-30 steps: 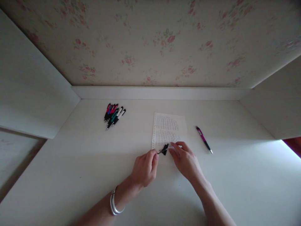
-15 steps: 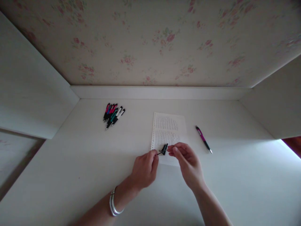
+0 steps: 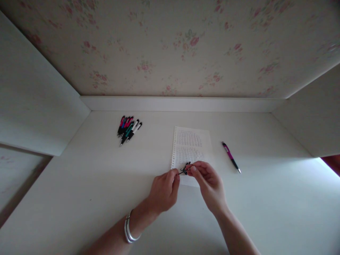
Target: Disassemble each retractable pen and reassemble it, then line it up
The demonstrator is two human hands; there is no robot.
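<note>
Both my hands meet over the lower edge of a written sheet of paper (image 3: 191, 145) on the white desk (image 3: 79, 184). My left hand (image 3: 163, 191) is closed in a pinch on the thin tip end of a small black pen part (image 3: 185, 168). My right hand (image 3: 208, 184) is closed on the other end of that same black part, fingers curled round it. The piece is held just above the paper. A silver bangle sits on my left wrist.
A bunch of several pens (image 3: 128, 129) in red, teal, black and white lies at the back left of the desk. A single magenta pen (image 3: 230, 157) lies right of the paper. White side panels and a flowered wall enclose the desk.
My right hand has slid left and closed further over the black part, covering more of it. My left hand has hardly moved.
</note>
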